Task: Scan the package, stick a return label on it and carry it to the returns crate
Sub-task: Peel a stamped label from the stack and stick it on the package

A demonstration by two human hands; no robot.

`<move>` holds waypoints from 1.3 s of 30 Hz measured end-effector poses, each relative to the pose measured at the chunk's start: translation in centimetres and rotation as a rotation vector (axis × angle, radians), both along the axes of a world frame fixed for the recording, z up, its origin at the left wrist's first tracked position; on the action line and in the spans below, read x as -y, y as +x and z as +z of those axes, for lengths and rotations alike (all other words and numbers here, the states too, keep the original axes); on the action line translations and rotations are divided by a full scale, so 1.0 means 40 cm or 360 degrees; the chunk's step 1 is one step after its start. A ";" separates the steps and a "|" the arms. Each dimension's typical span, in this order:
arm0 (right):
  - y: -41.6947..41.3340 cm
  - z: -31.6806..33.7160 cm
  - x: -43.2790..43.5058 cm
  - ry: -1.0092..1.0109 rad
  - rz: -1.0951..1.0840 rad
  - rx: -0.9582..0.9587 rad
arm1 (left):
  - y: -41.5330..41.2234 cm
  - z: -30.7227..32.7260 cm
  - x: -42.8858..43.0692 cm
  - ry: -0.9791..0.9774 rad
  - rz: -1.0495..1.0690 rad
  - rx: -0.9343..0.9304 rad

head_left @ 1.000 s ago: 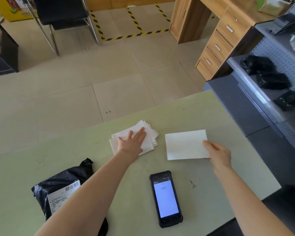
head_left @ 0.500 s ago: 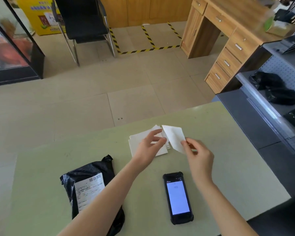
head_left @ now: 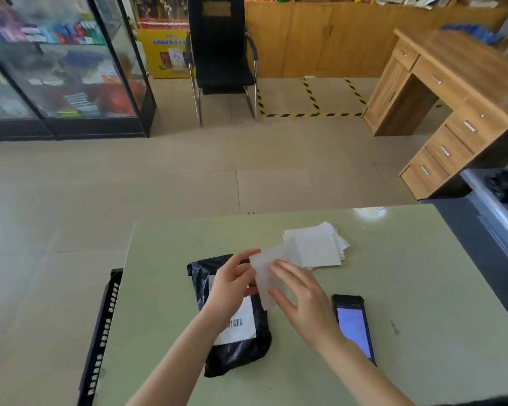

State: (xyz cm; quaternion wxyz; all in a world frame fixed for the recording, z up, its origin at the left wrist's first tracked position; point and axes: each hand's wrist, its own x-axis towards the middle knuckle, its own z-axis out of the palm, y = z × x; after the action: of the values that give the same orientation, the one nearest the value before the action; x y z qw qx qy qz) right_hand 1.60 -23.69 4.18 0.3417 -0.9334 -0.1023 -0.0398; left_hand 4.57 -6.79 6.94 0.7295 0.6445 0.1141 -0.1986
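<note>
One black package (head_left: 237,345) lies flat on the green table (head_left: 393,361), its single white shipping label with a barcode facing up. Directly above the package, both hands hold one white return label (head_left: 266,276): the left hand (head_left: 232,285) pinches the label's left edge between thumb and fingertips, and the right hand (head_left: 301,300) grips its lower right part, fingers curled over the sheet. The label is lifted off the package and blurred, so its print cannot be read. Just right of the package, one handheld scanner (head_left: 355,326) lies face up with its screen lit, partly covered by the right wrist. Beyond the package, to its upper right, sits one loose stack of white labels (head_left: 320,247); the sheets cannot be counted. Left of the package, past the table's edge, stands one black slotted crate (head_left: 100,344)
</note>
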 end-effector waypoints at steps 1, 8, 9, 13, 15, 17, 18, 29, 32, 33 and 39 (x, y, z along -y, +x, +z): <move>-0.007 0.003 -0.017 0.0029 0.0003 -0.0040 | -0.016 0.002 -0.026 0.0022 0.0027 -0.0004; 0.014 0.038 -0.089 0.0731 -0.0401 -0.0701 | -0.111 0.012 -0.185 0.0096 0.0115 -0.0056; 0.015 0.046 -0.097 0.0887 -0.0390 -0.0814 | -0.120 0.011 -0.204 0.0106 0.0162 -0.0064; -0.002 0.059 -0.126 0.1083 -0.0403 -0.0917 | -0.149 -0.004 -0.256 0.0172 0.0401 -0.0074; -0.014 0.061 -0.142 0.1073 -0.0430 -0.0865 | -0.159 -0.014 -0.269 0.0253 0.0510 -0.0041; -0.026 0.064 -0.158 0.1056 -0.0452 -0.0798 | -0.174 -0.014 -0.268 0.0523 0.0602 0.0115; -0.032 0.068 -0.166 0.1053 -0.0465 -0.0774 | -0.182 -0.009 -0.261 0.0673 0.0628 0.0237; -0.068 0.117 -0.214 0.1474 -0.0487 -0.0981 | -0.203 0.040 -0.143 0.0517 0.0201 0.0514; -0.066 0.125 -0.220 0.1555 -0.0443 -0.1052 | -0.196 0.039 -0.141 0.0499 0.0254 0.0522; -0.065 0.125 -0.221 0.1567 -0.0428 -0.1065 | -0.194 0.039 -0.141 0.0493 0.0278 0.0509; -0.062 0.123 -0.224 0.1536 -0.0402 -0.1037 | -0.178 0.036 -0.141 0.0436 0.0277 0.0414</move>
State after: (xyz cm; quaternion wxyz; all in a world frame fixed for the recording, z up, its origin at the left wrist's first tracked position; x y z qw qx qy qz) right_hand -0.89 -14.75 9.10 0.7336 -0.6417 0.1493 0.1665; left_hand -2.54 -1.15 8.38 0.6581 0.7455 0.1002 -0.0326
